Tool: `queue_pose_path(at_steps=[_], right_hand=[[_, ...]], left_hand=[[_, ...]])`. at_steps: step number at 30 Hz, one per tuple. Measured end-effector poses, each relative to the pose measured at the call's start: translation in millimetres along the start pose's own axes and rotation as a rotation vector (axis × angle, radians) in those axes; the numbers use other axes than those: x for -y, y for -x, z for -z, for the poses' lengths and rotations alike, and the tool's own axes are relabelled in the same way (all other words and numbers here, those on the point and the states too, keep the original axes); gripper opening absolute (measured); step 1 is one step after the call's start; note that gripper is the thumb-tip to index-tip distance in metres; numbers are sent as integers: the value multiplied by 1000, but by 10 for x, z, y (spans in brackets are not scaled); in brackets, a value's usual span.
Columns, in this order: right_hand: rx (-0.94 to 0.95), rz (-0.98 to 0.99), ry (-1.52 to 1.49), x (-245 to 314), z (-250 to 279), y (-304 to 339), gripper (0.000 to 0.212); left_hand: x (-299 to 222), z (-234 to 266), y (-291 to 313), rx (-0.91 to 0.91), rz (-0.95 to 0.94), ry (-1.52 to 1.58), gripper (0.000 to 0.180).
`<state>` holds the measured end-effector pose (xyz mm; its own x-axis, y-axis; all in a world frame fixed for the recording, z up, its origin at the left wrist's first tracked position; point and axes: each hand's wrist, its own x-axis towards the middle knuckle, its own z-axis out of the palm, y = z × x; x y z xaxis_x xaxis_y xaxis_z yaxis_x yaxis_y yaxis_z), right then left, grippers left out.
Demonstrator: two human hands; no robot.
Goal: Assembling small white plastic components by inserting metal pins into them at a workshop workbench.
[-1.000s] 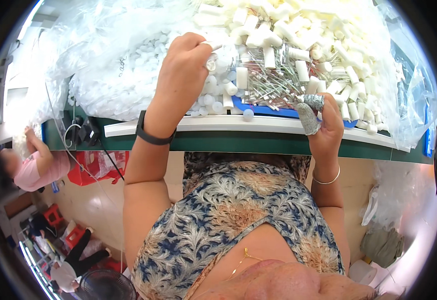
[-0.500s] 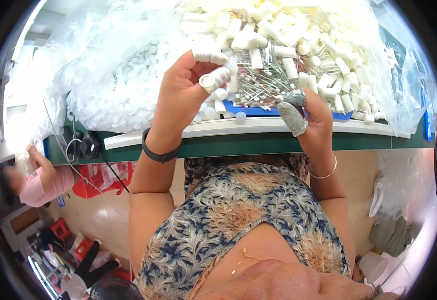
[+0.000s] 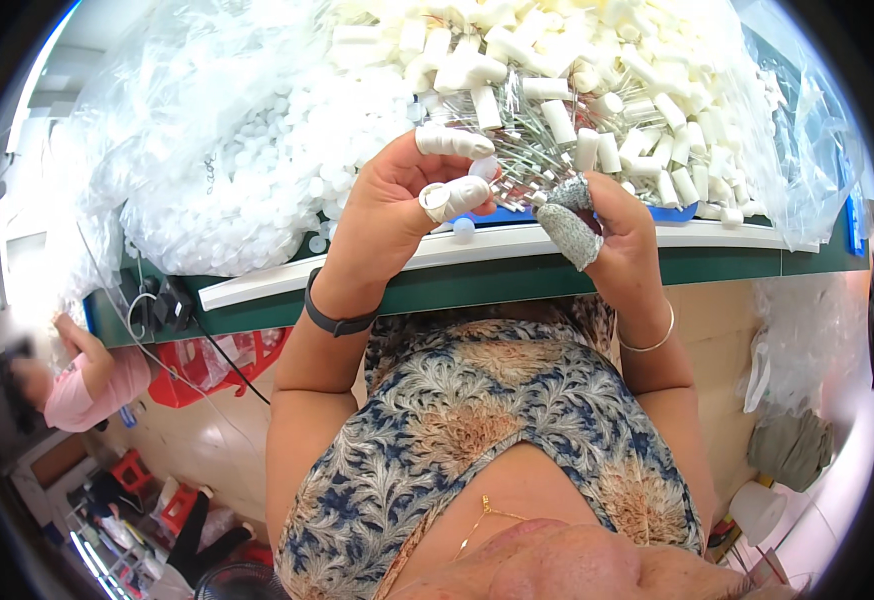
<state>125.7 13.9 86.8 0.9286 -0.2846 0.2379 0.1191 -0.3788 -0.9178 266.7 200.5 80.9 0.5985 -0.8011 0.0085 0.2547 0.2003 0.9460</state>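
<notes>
My left hand (image 3: pixel 382 215), with white wraps on thumb and forefinger, pinches a small translucent white bead (image 3: pixel 482 168). Facing it, my right hand (image 3: pixel 617 230) wears grey finger covers and has its thumb and forefinger closed on a thin metal pin with a white tip (image 3: pixel 538 199). The fingertips of both hands are close together but apart. Just beyond them lies a heap of metal pins (image 3: pixel 527 140). Around that heap are white foam-like cylinders (image 3: pixel 557 122). A blue tray (image 3: pixel 673 213) shows partly beneath, its rest hidden.
A clear plastic bag of white beads (image 3: pixel 227 225) lies at the left. One loose bead (image 3: pixel 464 229) sits by the white edge strip (image 3: pixel 517 246) of the green table (image 3: pixel 497 278). Black plugs and cables (image 3: pixel 172 305) are at the left edge. A person in pink (image 3: pixel 97 385) sits farther left.
My left hand has moved right and slightly down, bringing the bead close to the right fingertips. My right hand has shifted slightly left. Both keep their pinch.
</notes>
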Motion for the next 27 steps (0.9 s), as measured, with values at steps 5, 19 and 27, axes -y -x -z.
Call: queue_pose_path(at_steps=[5,19,27], right_hand=[[-33,-2,40,6,-1,14,27],[27,50,252,103,74,32,18],[39,41,245,106,123,26,31]], left_hand=[[12,-1,17,-21,50,63,33],[30,-76,13,-34,91,214,24],[78,-71,43,36,-4,0,28]])
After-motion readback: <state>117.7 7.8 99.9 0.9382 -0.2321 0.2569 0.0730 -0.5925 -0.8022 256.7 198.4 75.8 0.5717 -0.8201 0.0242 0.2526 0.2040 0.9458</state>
